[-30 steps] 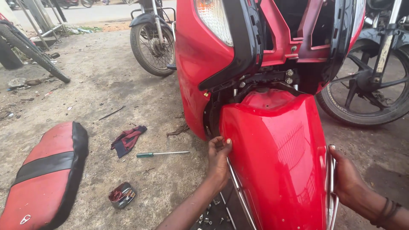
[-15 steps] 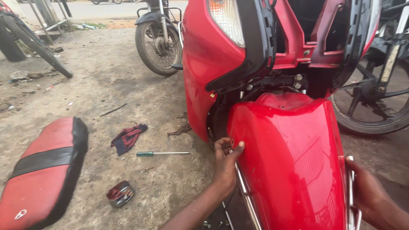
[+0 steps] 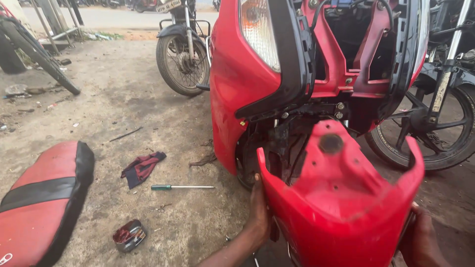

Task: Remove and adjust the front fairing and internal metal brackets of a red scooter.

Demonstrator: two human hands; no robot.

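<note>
Red front panel (image 3: pixel 341 207) off scooter body (image 3: pixel 237 84), long way up-down, top at 12 o'clock. Left hand (image 3: pixel 258 210) grips its 9 o'clock edge; right hand (image 3: pixel 420 237) grips 3 o'clock edge. Both equally near. Screwdriver (image 3: pixel 180 187) on ground at 9 o'clock.

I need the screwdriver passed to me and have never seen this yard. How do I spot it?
Start at the red scooter. On the ground to its left, past the rag, lies the screwdriver. It alone is thin and straight, with a green handle and bare metal shaft.
</note>
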